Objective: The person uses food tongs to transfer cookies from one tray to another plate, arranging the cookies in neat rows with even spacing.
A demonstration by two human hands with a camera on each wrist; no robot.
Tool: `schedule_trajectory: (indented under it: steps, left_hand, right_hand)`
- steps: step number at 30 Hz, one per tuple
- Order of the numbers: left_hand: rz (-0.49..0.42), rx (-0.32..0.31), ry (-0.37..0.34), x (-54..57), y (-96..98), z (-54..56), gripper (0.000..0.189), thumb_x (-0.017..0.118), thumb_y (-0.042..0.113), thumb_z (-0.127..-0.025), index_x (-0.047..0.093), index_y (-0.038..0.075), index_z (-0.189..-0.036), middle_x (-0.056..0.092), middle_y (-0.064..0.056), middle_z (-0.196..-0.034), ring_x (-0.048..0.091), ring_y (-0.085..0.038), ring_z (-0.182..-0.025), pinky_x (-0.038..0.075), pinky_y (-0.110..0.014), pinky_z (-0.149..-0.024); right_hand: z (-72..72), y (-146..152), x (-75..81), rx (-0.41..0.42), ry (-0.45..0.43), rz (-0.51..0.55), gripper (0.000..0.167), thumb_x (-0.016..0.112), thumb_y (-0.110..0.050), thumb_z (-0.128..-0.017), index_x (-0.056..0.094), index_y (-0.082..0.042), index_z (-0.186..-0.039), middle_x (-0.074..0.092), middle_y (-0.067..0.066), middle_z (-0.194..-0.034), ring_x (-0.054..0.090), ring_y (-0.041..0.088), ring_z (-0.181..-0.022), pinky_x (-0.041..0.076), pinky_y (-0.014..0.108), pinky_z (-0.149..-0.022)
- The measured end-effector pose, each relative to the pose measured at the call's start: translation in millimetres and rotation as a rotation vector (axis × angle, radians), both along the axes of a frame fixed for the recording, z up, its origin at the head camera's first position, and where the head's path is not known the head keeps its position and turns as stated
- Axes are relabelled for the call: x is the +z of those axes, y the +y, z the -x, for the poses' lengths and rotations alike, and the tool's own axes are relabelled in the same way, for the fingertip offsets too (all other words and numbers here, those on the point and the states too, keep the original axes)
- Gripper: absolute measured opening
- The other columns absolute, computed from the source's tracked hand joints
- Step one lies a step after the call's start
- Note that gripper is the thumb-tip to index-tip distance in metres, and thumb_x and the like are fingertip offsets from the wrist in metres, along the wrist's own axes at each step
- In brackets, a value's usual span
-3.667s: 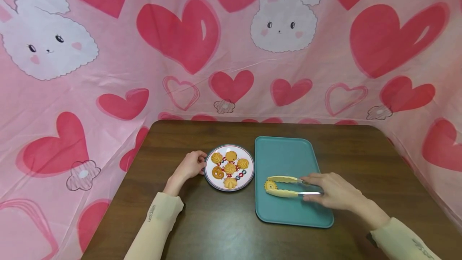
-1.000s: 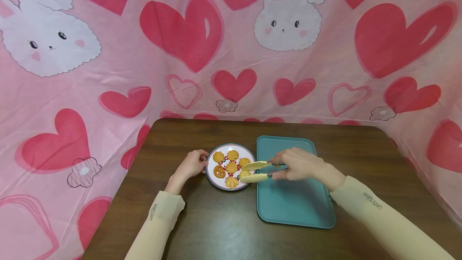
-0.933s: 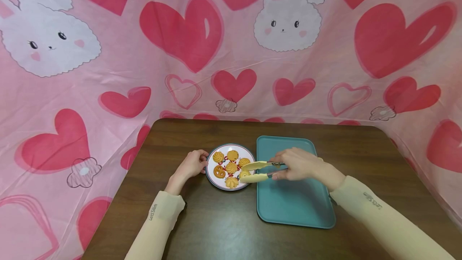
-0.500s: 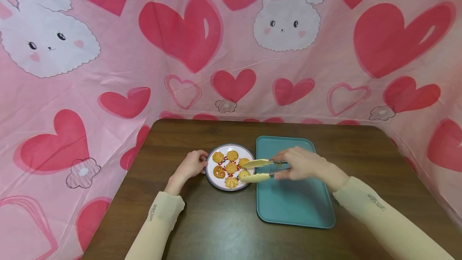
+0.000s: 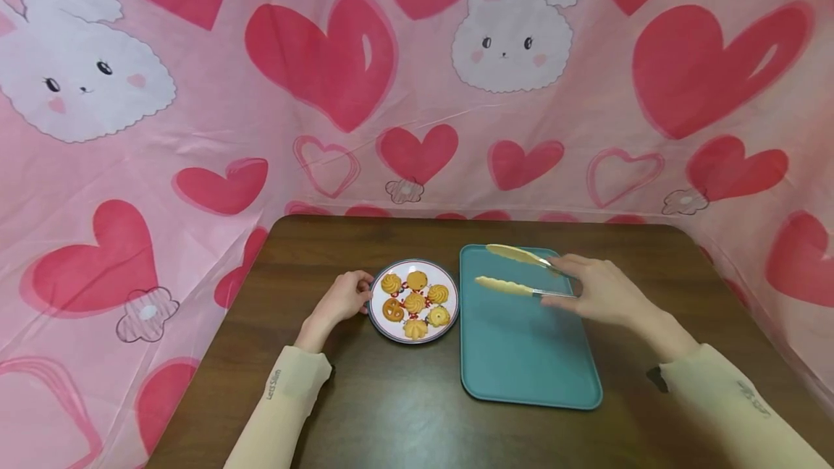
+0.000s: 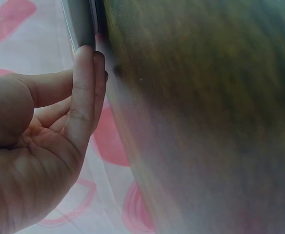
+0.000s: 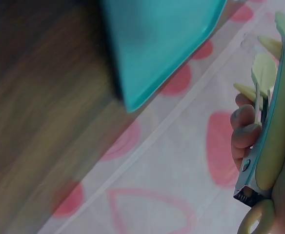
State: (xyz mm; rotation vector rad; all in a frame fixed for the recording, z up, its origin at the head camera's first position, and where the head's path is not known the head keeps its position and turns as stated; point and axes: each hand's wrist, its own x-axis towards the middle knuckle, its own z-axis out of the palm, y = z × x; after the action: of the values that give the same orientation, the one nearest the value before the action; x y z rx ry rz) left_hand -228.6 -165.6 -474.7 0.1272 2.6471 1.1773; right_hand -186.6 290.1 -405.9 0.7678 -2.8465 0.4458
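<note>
My left hand holds the left rim of a round white plate with red and dark rim lines, which sits on the table. In the left wrist view, my fingertips meet the plate's edge. Several cookies lie on the plate, among them a pretzel-shaped one and a ring-shaped one at the lower right. My right hand grips metal tongs with pale yellow tips above the teal tray. The tips stand apart with nothing between them. In the right wrist view, the tongs' handle lies in my hand.
A teal rectangular tray lies just right of the plate on the brown wooden table. Pink cloth with hearts and rabbits hangs behind the table and at its sides.
The tongs carried the ring-shaped cookie from the tray to the plate and let it go. Then my right hand moved back right, over the tray. My left hand stayed at the rim.
</note>
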Motion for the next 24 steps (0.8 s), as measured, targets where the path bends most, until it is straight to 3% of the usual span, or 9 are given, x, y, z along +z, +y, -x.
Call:
schedule_trajectory:
  steps: [2,5,10,18,24]
  left_hand:
    - [0.004,0.003,-0.005,-0.3,-0.6,-0.4,0.032,0.067,0.002,-0.094,0.059,-0.006,-0.125,0.060,-0.013,-0.095,0.062,-0.017,-0.066,0.058,-0.029,-0.062]
    - [0.003,0.006,-0.014,-0.7,-1.2,-1.0,0.032,0.066,0.002,-0.094,0.059,-0.006,-0.125,0.060,-0.013,-0.095,0.062,-0.017,-0.066,0.058,-0.028,-0.063]
    - [-0.004,0.009,-0.017,-0.6,-1.6,-1.8,0.033,0.066,0.002,-0.094,0.059,-0.006,-0.125,0.060,-0.014,-0.096,0.062,-0.018,-0.067,0.058,-0.028,-0.063]
    - [-0.010,0.005,-0.014,1.7,-1.1,-1.1,0.031,0.066,0.002,-0.095,0.059,-0.006,-0.124,0.060,-0.014,-0.095,0.062,-0.018,-0.067,0.058,-0.029,-0.063]
    - [-0.002,0.004,-0.011,0.7,-0.9,1.7,0.031,0.066,0.002,-0.094,0.060,-0.006,-0.124,0.060,-0.013,-0.095,0.062,-0.017,-0.066,0.058,-0.029,-0.062]
  right_hand:
    - [-2.5,10.6,-0.3,-0.057,0.004,0.029,0.078,0.076,-0.059,-0.080,0.063,0.000,-0.131,0.068,0.013,-0.115,0.067,0.028,-0.085,0.056,0.050,-0.074]
    - [-5.4,24.4,-3.0,-0.142,0.017,0.072,0.081,0.077,-0.057,-0.080,0.060,0.002,-0.133,0.067,0.017,-0.117,0.066,0.037,-0.101,0.052,0.060,-0.082]
    - [-9.8,42.0,-10.8,-0.290,0.017,0.157,0.078,0.079,-0.053,-0.080,0.059,0.000,-0.134,0.067,0.020,-0.113,0.063,0.041,-0.101,0.047,0.065,-0.083]
    - [-17.2,66.5,-30.7,-0.479,0.026,0.263,0.074,0.079,-0.049,-0.082,0.060,0.002,-0.132,0.068,0.024,-0.105,0.061,0.043,-0.090,0.044,0.060,-0.071]
    - [-24.5,78.4,-53.4,-0.633,-0.079,0.341,0.078,0.074,-0.055,-0.084,0.056,0.002,-0.134,0.064,0.026,-0.110,0.057,0.046,-0.099,0.043,0.060,-0.075]
